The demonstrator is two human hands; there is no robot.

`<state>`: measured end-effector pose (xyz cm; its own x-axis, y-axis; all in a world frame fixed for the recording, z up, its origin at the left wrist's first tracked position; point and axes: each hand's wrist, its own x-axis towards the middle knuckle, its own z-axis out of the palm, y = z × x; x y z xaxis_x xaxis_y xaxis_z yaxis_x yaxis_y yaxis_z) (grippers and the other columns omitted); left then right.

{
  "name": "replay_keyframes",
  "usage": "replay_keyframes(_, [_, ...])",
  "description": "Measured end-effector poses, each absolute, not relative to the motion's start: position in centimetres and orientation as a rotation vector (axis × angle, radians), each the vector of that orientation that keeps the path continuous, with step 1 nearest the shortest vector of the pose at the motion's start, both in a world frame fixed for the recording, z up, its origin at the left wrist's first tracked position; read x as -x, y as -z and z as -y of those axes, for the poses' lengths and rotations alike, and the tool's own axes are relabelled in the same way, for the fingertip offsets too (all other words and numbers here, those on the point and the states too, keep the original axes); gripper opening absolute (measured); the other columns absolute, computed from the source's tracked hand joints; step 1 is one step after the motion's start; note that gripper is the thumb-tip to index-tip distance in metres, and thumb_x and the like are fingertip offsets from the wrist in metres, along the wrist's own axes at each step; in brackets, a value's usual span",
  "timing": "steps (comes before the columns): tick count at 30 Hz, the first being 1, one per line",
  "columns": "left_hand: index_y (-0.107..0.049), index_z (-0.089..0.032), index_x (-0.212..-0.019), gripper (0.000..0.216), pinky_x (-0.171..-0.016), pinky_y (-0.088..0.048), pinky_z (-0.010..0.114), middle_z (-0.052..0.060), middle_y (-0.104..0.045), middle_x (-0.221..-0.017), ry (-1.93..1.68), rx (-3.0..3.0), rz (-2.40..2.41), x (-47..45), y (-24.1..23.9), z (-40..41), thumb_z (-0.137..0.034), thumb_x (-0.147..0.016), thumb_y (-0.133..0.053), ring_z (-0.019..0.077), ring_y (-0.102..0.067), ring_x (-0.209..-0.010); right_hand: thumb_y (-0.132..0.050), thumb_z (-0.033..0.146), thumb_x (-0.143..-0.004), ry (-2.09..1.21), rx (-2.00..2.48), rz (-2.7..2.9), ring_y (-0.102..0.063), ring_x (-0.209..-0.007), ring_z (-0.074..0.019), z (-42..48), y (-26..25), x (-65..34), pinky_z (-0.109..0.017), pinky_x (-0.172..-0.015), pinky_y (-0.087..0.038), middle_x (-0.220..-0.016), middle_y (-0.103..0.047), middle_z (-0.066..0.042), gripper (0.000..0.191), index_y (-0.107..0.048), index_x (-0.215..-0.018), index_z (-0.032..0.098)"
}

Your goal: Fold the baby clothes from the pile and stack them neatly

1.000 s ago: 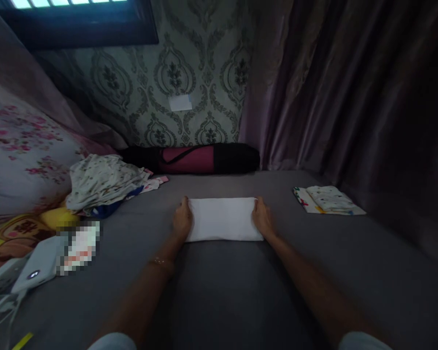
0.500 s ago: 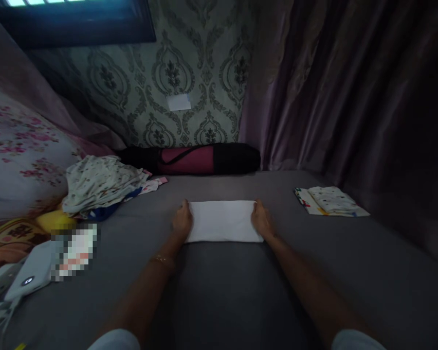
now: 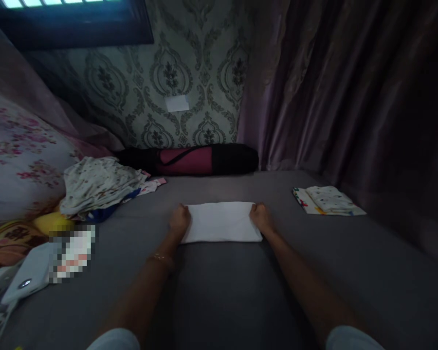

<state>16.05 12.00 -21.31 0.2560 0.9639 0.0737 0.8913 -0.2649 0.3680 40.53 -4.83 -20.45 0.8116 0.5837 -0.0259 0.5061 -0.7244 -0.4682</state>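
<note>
A white folded cloth [image 3: 221, 222], roughly a wide rectangle, lies at the middle of the grey bed sheet [image 3: 219, 287]. My left hand [image 3: 179, 218] is closed on its far left corner, the fingers curled over the edge. At the opposite end my right hand [image 3: 262, 218] pinches the far right corner in the same way. The cloth is stretched between both hands, its near corners free. Whether it is a garment or a plain piece of cloth I cannot tell.
To the right lies a small stack of folded printed clothes [image 3: 328, 200]. A rumpled clothes pile [image 3: 102, 184] sits at the left, with a white power bank [image 3: 32, 272] and cables nearer me. A black and maroon long bag [image 3: 190, 160] runs along the wall.
My left hand has shifted slightly left and its fingers are curled tighter on the cloth's corner. The far edge of the cloth looks a little less straight. The view has moved slightly.
</note>
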Motion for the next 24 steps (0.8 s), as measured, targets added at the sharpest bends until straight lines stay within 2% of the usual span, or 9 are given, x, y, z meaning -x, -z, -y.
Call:
replay_keyframes(5, [-0.060,-0.013,-0.095,0.037,-0.072,-0.045,0.030,0.016,-0.068,-0.090,-0.495,-2.272,-1.696,-15.1,21.0,-12.4,-0.034,-0.096,-0.029,0.0247,-0.066,-0.089,-0.031,0.029,-0.096,-0.293,2.513,0.881,-0.067,-0.091,-0.0215,5.5,20.1,-41.8,-0.026,-0.072,-0.047,-0.096,-0.071,-0.016,0.039,-0.065,-0.103,0.011])
replay_keyframes(8, [-0.057,-0.012,-0.105,0.037,-0.080,-0.044,0.032,0.018,-0.065,-0.102,-0.603,-2.314,-1.710,-14.5,20.1,-11.3,-0.035,-0.096,-0.030,0.0254,-0.062,-0.098,-0.031,0.032,-0.096,-0.303,2.500,0.910,-0.067,-0.086,-0.0204,6.4,19.5,-42.1,-0.026,-0.070,-0.047,-0.093,-0.071,-0.013,0.040,-0.066,-0.102,0.013])
replay_keyframes(11, [-0.052,-0.010,-0.117,0.037,-0.092,-0.041,0.035,0.019,-0.060,-0.115,-0.694,-2.487,-1.571,-15.1,19.7,-8.9,-0.031,-0.096,-0.031,0.0252,-0.057,-0.109,-0.031,0.028,-0.096,-0.141,2.481,0.996,-0.063,-0.097,-0.0222,6.6,18.6,-40.3,-0.028,-0.080,-0.044,-0.104,-0.068,-0.016,0.037,-0.061,-0.112,0.012])
replay_keyframes(14, [-0.047,-0.007,-0.127,0.040,-0.103,-0.035,0.036,0.020,-0.053,-0.131,-0.590,-2.684,-1.233,-17.4,20.1,-6.5,-0.023,-0.095,-0.030,0.0247,-0.047,-0.124,-0.027,0.024,-0.097,-0.011,2.340,1.326,-0.057,-0.111,-0.0221,5.4,17.9,-36.6,-0.030,-0.093,-0.039,-0.117,-0.063,-0.016,0.040,-0.058,-0.119,0.011])
replay_keyframes(17, [-0.041,-0.006,-0.136,0.046,-0.110,-0.028,0.044,0.021,-0.041,-0.144,-0.434,-2.764,-1.134,-19.7,20.7,-5.1,-0.019,-0.094,-0.029,0.0282,-0.034,-0.137,-0.027,0.025,-0.097,-0.058,2.176,1.705,-0.039,-0.131,-0.0238,3.8,18.3,-32.9,-0.039,-0.110,-0.024,-0.140,-0.048,-0.015,0.045,-0.049,-0.133,0.010])
replay_keyframes(20, [-0.041,-0.007,-0.139,0.048,-0.112,-0.024,0.047,0.019,-0.038,-0.147,-0.332,-2.793,-1.206,-20.4,21.3,-4.9,-0.022,-0.095,-0.028,0.0300,-0.030,-0.139,-0.026,0.028,-0.097,-0.134,2.170,1.838,-0.024,-0.140,-0.0264,2.9,19.5,-31.0,-0.049,-0.113,-0.010,-0.150,-0.036,-0.012,0.050,-0.041,-0.140,0.010])
replay_keyframes(24, [-0.040,-0.009,-0.141,0.053,-0.113,-0.022,0.048,0.015,-0.035,-0.149,-0.257,-2.793,-1.263,-19.8,21.8,-5.4,-0.034,-0.097,-0.027,0.0310,-0.029,-0.139,-0.023,0.033,-0.097,-0.132,2.186,1.858,-0.022,-0.141,-0.0258,2.8,21.0,-31.1,-0.049,-0.114,-0.008,-0.151,-0.033,-0.010,0.053,-0.036,-0.144,0.011])
